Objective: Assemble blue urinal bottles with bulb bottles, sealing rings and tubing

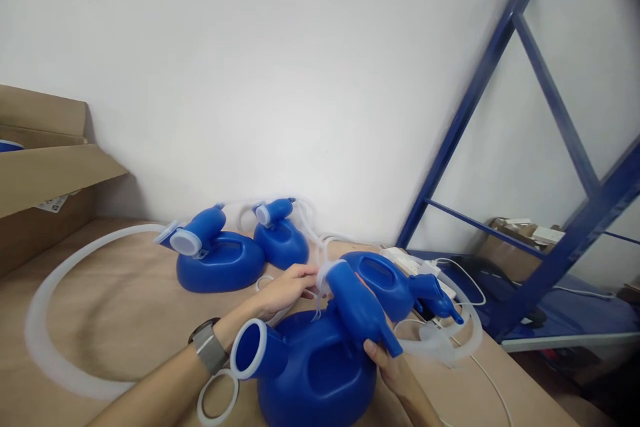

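Observation:
A blue bottle-shaped adapter (357,300) with a narrow spout at one end and a white cap (325,277) at the other lies tilted over a large blue urinal bottle (310,373). My right hand (387,360) grips the adapter near its spout, thumb in sight and most fingers hidden behind it. At the cap end, the fingers of my left hand (287,290) are closed on the white cap, partly hidden by it; a thin translucent strap hangs there. The large bottle's white-rimmed mouth (247,350) faces left and is uncovered. A white ring (219,399) lies beside it.
Two blue bottles with adapters, one at left (220,263) and one behind (281,243), stand near the wall. Another blue bottle (385,280) lies right, by a power strip (405,263) and cables. Translucent hose (43,313) curves left. A cardboard box (45,173) and blue metal frame (465,107) flank the table.

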Demonstrator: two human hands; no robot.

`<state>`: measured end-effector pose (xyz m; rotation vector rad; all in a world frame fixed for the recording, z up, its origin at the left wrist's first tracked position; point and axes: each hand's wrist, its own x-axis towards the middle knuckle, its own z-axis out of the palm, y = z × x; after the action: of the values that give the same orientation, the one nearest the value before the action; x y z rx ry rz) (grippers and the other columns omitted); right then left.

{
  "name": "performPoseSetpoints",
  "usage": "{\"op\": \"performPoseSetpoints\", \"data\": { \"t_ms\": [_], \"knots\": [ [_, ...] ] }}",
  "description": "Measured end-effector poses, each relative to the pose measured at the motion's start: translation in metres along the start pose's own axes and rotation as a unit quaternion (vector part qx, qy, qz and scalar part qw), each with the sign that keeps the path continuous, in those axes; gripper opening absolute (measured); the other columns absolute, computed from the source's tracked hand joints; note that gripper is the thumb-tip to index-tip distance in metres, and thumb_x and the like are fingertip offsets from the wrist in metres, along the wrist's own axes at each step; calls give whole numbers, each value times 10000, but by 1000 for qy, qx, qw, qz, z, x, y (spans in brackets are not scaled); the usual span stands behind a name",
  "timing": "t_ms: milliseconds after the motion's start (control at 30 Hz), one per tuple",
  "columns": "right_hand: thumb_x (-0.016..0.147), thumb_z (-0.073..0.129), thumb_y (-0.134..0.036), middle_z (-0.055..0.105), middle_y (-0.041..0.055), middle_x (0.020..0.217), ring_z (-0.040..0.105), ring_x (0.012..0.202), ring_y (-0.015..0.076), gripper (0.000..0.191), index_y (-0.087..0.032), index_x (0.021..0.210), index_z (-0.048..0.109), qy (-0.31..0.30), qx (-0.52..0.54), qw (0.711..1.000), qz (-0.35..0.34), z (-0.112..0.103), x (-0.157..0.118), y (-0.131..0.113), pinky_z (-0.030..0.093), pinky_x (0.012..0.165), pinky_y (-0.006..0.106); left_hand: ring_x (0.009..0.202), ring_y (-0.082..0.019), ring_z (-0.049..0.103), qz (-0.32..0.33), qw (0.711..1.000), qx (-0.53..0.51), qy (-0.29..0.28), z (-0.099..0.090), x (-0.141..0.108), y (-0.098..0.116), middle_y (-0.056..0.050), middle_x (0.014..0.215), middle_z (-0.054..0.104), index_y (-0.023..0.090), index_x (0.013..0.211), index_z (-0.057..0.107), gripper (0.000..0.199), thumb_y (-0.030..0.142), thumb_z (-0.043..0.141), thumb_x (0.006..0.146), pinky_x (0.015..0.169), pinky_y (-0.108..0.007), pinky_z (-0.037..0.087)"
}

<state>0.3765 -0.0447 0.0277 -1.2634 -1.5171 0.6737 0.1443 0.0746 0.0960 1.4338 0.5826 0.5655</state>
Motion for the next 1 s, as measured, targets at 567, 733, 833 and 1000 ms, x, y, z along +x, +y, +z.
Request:
{"op": "performPoseSetpoints", "data": {
  "t_ms": [567, 733, 833, 1000],
  "knots": [
    [771, 815, -560, 692, 133, 1359, 700, 1178, 367, 913, -347, 1551, 391, 134, 290, 948, -14, 27, 9, -22, 575, 965, 532, 1310, -284, 612, 75, 994, 57, -54, -37, -4, 9, -116, 1415, 652, 279, 1476, 566, 868, 388, 946, 702, 1140, -468, 490],
    [824, 760, -609, 624, 112, 1454, 542, 1404, 356, 644, -329, 1377, 582, 191, 232, 953, -37, 34, 7, -25, 522, 1060, 474, 1213, -276, 674, 89, 994, 49, -51, -32, -9, 15, -104, 1270, 714, 213, 1256, 658, 676, 245, 947, 646, 1095, -471, 528],
    [744, 807, -686, 614, 116, 1455, 549, 1385, 377, 669, -294, 1267, 660, 127, 175, 975, -55, 31, 4, -26, 531, 1059, 440, 1294, -268, 653, 132, 989, 58, -46, -23, -11, 15, -100, 1399, 653, 214, 1148, 664, 534, 149, 890, 669, 1143, -458, 515],
    [819, 760, -612, 718, 97, 1262, 690, 1145, 329, 529, -285, 1230, 693, 99, 179, 979, -14, 25, 3, -30, 572, 943, 399, 1309, -240, 654, 183, 973, 134, -36, -20, -17, 17, -85, 1395, 669, 209, 1116, 694, 451, 75, 831, 708, 1172, -413, 518]
  ]
}}
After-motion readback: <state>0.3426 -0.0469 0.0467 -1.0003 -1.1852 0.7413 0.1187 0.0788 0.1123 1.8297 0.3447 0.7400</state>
